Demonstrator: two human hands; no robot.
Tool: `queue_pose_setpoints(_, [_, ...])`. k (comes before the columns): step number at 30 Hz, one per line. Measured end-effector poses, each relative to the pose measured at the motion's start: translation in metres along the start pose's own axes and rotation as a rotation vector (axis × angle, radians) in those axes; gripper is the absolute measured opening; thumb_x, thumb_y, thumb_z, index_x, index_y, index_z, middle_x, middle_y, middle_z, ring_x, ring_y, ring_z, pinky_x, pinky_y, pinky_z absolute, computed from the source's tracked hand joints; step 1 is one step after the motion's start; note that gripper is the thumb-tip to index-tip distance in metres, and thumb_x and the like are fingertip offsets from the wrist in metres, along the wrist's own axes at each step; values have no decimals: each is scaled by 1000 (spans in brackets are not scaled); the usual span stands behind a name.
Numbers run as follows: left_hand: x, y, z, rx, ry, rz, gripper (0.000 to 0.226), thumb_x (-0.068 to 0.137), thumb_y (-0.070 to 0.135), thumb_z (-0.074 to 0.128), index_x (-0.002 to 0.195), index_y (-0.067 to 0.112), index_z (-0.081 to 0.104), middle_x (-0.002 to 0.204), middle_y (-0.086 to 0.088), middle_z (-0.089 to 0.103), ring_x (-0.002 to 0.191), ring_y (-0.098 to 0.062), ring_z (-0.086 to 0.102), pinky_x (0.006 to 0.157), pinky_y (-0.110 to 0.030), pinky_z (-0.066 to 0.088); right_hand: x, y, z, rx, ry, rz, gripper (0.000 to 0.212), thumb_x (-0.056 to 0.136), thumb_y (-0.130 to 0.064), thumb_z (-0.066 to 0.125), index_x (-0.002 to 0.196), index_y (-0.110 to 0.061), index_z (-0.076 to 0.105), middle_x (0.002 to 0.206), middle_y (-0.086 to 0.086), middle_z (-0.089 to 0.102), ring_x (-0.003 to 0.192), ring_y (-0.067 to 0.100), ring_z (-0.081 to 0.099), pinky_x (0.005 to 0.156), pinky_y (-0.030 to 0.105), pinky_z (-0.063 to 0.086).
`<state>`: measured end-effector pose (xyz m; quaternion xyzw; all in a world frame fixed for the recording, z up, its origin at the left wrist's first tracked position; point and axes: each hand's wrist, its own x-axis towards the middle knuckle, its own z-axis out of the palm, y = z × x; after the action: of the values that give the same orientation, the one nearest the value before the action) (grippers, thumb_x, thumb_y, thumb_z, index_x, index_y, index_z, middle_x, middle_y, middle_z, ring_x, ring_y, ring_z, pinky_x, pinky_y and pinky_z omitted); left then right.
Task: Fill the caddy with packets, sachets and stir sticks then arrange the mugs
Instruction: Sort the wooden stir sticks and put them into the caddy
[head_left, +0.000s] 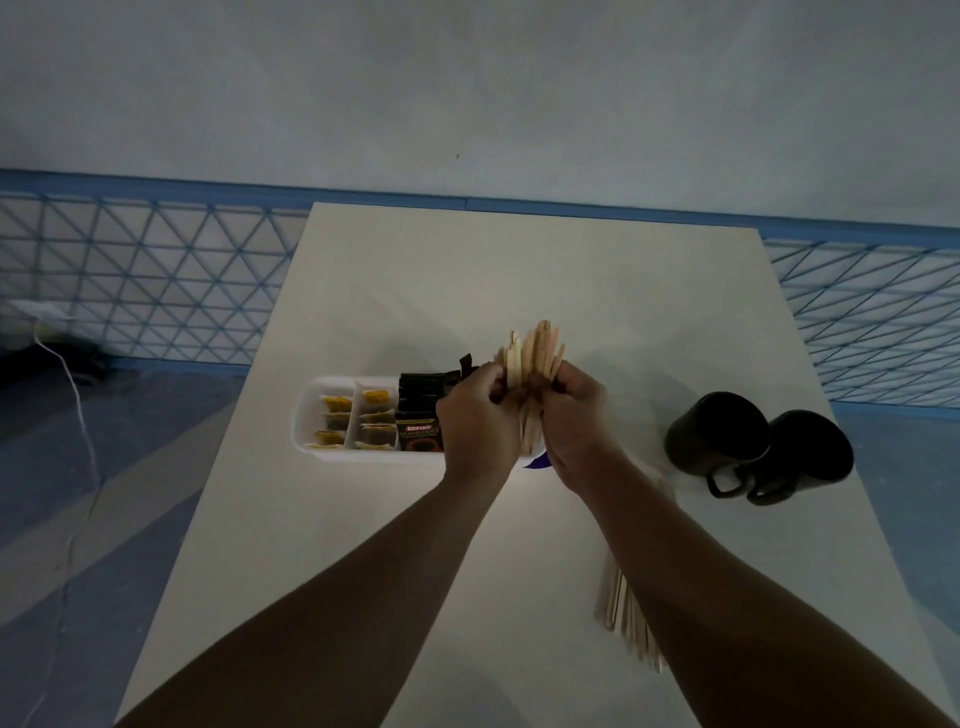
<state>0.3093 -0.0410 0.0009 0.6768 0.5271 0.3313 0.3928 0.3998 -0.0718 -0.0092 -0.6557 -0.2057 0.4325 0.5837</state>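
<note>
The fingers of my left hand (478, 415) and my right hand (576, 421) are curled in from either side and clamped on a bundle of pale, flat wooden stir sticks (535, 348), which stands upright between my two palms. I have it around the middle, and I judge that the right place. Each stick is thin, light and stiff along its length but smooth against its neighbours, so a slack grip would probably let the inner ones slide out. A squeeze from both sides packs them tight; pinching hard near one end could splay them or snap a few. The tops fan out unevenly above my knuckles, some higher than others, and the lower ends show in the gap between my hands, pointing down. The wood is light tan and looks bare, with rounded tips.

The bundle is over the right end of the long white plastic caddy (311, 415), and my hands hide that end. The two left compartments hold yellow and clear sachets (337, 402); the next holds dark brown coffee packets (418, 423) standing on edge. A small blue shape (537, 461) peeks out below my hands; I cannot tell what it is. More loose wooden sticks (618, 603) lie on the white table (467, 286) under my right forearm. Two black mugs (717, 434) sit side by side well to the right, handles towards me.
</note>
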Motion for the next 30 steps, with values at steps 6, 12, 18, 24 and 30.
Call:
queue_pose_setpoints(6, [1,-3,0,75,-16,-11,8,90,12,65,92,9,72,78,3,69,73,-8,61,69,-11,43,1,2,-5,-321,-8,-65,37,84,2,44,93,-20,73,87,18,71,86,45,68,61,62,56])
queue_pose_setpoints(12, [4,10,-9,12,-27,-8,26,88,14,67,114,13,71,99,1,75,91,-6,66,91,-21,50,2,-5,-11,-613,4,-168,32,89,-5,45,102,-22,70,94,6,68,78,23,67,38,24,49])
queue_pose_setpoints(18, [6,15,-10,24,-13,-25,26,88,17,68,113,15,71,100,0,75,97,-15,69,95,-39,53,10,-3,-14,-888,72,-347,19,89,0,53,100,-6,68,92,8,64,80,22,58,54,12,37])
queue_pose_setpoints(24, [5,19,-15,29,4,-10,22,89,13,66,111,13,71,97,4,74,86,-5,66,89,-22,53,10,-5,-9,-934,114,-409,13,86,1,56,93,-6,64,78,5,66,69,22,60,62,36,52])
queue_pose_setpoints(30, [5,16,-19,-11,2,-17,20,88,4,63,103,14,72,84,12,69,75,4,65,72,-4,50,1,-5,-5,-957,81,-333,17,81,1,54,90,-10,63,75,4,67,65,24,63,57,37,55])
